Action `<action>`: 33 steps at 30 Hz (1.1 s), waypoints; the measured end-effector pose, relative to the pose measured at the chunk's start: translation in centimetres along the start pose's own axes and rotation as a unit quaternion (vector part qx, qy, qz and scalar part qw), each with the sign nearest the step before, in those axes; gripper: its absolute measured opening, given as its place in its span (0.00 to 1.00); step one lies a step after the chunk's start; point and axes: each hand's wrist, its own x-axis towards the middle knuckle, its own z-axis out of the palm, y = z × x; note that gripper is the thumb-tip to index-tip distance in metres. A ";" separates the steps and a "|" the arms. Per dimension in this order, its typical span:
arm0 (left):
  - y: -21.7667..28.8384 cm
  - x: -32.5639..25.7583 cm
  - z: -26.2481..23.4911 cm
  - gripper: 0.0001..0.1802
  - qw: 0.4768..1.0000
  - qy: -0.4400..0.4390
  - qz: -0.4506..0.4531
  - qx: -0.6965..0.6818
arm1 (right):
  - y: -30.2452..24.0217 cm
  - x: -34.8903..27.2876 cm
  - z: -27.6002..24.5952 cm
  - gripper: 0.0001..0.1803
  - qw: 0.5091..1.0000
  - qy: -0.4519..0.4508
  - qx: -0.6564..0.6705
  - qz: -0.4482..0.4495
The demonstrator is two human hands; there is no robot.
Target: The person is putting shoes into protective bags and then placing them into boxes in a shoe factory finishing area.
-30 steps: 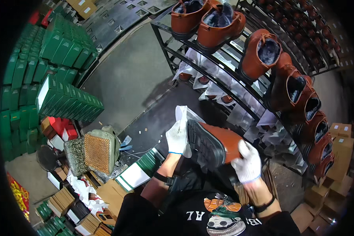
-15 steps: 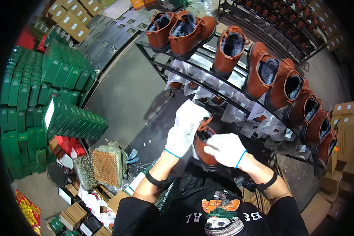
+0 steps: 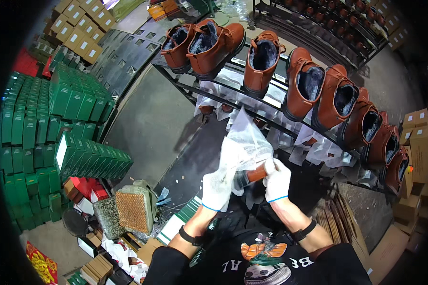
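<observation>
Both hands wear white knitted gloves with blue cuff edges. Between them a brown leather shoe [image 3: 257,174] with a dark sole lies tipped on its side, partly inside a thin, see-through white bag [image 3: 246,137]. My left hand [image 3: 217,190] is closed on the bag beside the sole; its fingertips are partly hidden by the film. At the shoe's other end my right hand [image 3: 277,178] is closed round the brown upper, close to the bag's edge. The bag's pointed end stands up toward the rack.
A black metal rack [image 3: 214,90] bears a row of fur-lined brown shoes [image 3: 260,61], with wrapped shoes below. Green boxes [image 3: 28,128] are stacked at left. A beaded seat cushion [image 3: 132,212] and cardboard pieces lie lower left. Brown cartons [image 3: 421,142] stand at right.
The shoe has turned from upright onto its side, and the white bag now spreads over part of it. My right hand has moved from the shoe's opening to its outer end.
</observation>
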 end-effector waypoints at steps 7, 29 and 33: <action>-1.6 2.7 0.5 0.14 0.992 0.074 -0.084 -0.061 | 1.7 10.0 -2.7 0.15 0.853 0.220 -0.299 -0.367; -11.8 5.8 -6.4 0.16 0.904 0.354 -0.171 -0.171 | -21.3 14.2 35.6 0.38 0.663 -0.042 -0.523 -0.535; -11.5 5.5 -6.8 0.16 0.895 0.367 -0.183 -0.176 | -23.1 16.3 37.6 0.24 0.616 -0.059 -0.670 -0.410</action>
